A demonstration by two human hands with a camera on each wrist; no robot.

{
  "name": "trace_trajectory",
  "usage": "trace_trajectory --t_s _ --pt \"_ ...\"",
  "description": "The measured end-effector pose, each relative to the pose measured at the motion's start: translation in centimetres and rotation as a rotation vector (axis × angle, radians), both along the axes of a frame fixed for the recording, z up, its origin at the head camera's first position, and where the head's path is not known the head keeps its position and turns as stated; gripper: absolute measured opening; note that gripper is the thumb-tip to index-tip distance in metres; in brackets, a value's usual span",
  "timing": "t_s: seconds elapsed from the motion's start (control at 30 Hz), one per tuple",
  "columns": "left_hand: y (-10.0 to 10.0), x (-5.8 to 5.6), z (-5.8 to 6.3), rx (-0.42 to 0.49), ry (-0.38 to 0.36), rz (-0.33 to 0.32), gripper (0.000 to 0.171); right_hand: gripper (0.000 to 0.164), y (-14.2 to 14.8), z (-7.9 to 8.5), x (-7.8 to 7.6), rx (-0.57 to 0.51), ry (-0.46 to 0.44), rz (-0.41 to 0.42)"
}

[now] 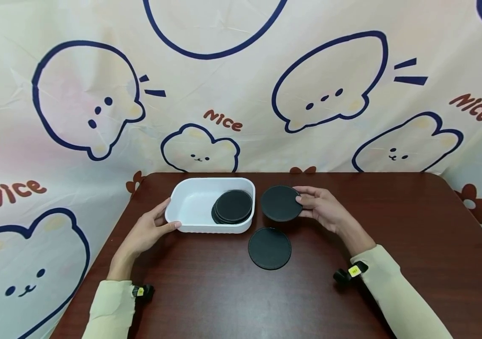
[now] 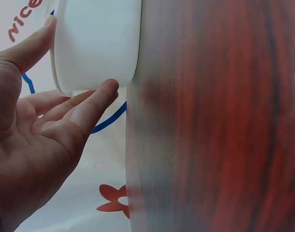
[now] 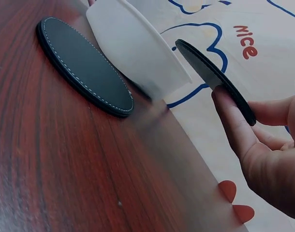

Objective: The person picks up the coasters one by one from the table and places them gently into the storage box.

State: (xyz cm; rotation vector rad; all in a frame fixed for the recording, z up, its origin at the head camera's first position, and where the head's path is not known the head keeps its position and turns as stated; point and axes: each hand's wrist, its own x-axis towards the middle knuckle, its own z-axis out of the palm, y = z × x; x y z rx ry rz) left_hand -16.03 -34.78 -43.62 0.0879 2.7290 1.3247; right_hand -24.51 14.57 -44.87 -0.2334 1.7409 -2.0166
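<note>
My right hand (image 1: pixel 323 207) pinches a round black coaster (image 1: pixel 281 203) by its right edge, just right of the white tray. In the right wrist view this coaster (image 3: pixel 215 79) is held tilted above the table, its paler underside partly showing. My left hand (image 1: pixel 149 228) holds the left end of the white plastic tray (image 1: pixel 194 227), thumb at the front corner and fingers along the end. Inside the tray, at its right end, lies a stack of black coasters (image 1: pixel 233 206). Another black coaster with a stitched rim (image 3: pixel 87 67) lies flat on the table in front of the held one.
A dark reddish-brown wooden table (image 1: pixel 224 292) bears everything. Behind it hangs a pale cloth (image 1: pixel 258 146) printed with cartoon bears, flowers and words, also seen at both sides. A dark strap with a yellow tag (image 1: pixel 354 271) sits on the right wrist, a similar one on the left.
</note>
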Motion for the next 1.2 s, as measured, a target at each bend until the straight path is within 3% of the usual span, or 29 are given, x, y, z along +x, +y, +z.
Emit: trace_trajectory --t_s 1.2 --pt "0.0 -0.1 -0.2 0.028 0.005 -0.002 0.095 0.054 -6.6 1.2 -0.2 -0.123 0.001 -0.002"
